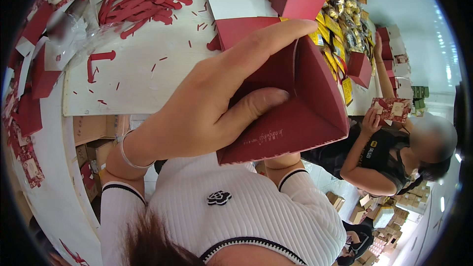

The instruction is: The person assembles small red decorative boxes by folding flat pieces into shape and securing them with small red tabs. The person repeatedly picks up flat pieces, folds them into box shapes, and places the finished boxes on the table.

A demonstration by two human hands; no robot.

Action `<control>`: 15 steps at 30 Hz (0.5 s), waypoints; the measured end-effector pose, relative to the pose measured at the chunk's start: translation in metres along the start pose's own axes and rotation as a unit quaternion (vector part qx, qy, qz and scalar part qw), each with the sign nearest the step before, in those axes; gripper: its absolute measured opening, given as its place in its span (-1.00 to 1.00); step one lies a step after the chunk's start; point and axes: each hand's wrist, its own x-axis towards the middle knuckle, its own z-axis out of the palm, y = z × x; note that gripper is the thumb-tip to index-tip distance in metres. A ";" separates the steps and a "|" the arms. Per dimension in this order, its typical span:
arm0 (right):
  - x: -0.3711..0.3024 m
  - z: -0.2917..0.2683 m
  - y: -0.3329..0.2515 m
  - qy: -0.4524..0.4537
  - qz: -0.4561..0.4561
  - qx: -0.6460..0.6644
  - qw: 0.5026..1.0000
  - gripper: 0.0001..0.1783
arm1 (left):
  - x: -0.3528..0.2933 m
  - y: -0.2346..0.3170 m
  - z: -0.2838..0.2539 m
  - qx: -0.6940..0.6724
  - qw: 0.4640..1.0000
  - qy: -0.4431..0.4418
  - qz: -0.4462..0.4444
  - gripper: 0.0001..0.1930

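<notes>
Close in front of me, my left hand point(207, 96) grips a dark red cardboard box point(320, 86). Its thumb presses against an inner panel, while the index finger stretches along the box's upper edge. The box is tilted with its open side toward me, and faint pale print runs along one panel. A bracelet circles my left wrist. Of my right arm only a short stretch shows beneath the box; the right hand is hidden behind it. Beyond the box, a red and white carton point(241, 7) lies on the white table point(140, 91).
Red strips point(143, 2) pile at the far left, with small red scraps scattered nearby. Patterned boxes and clear plastic point(74, 44) crowd the left edge. Gold and yellow packets point(340, 10) heap at the far right. A co-worker point(374, 157) at the right holds a patterned box point(391, 109).
</notes>
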 end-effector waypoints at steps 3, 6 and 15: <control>0.002 0.003 0.001 -0.003 0.001 0.004 1.000 -0.42 | -0.002 0.001 0.000 -0.097 0.994 0.017 -0.037 -0.45; -0.003 0.003 -0.004 -0.013 0.007 0.013 1.000 -0.40 | -0.008 -0.001 -0.002 -0.177 0.982 0.038 -0.063 -0.34; -0.006 0.007 -0.008 -0.037 -0.002 0.030 0.999 -0.33 | -0.015 0.003 -0.011 -0.054 0.989 0.062 -0.124 0.13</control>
